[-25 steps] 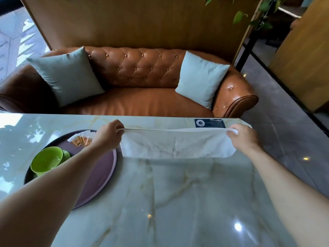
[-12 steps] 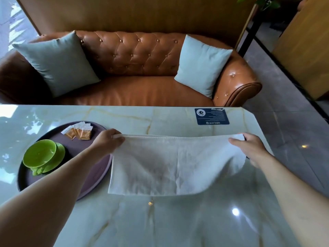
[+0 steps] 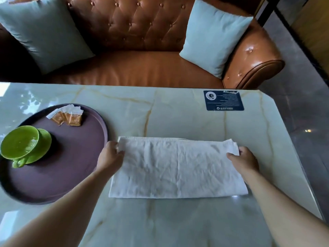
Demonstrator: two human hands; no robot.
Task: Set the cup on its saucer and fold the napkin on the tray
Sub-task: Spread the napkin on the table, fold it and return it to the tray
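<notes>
A white napkin (image 3: 178, 168) lies flat on the marble table (image 3: 178, 113) as a wide folded rectangle, to the right of the tray. My left hand (image 3: 110, 156) pinches its far-left corner, and my right hand (image 3: 244, 160) pinches its far-right corner. A green cup (image 3: 19, 141) sits tilted on a green saucer (image 3: 45, 141) at the left side of the round dark purple tray (image 3: 71, 166). The cup's handle points toward me.
Several brown sugar packets (image 3: 68, 116) lie at the tray's far edge. A dark blue card (image 3: 223, 100) lies at the table's far right corner. A brown leather sofa (image 3: 142, 68) with two pale cushions stands behind the table. The table's right edge is close to my right arm.
Both hands brought the napkin down from hanging in the air and laid it flat on the table, nearer to me. My view tilted down.
</notes>
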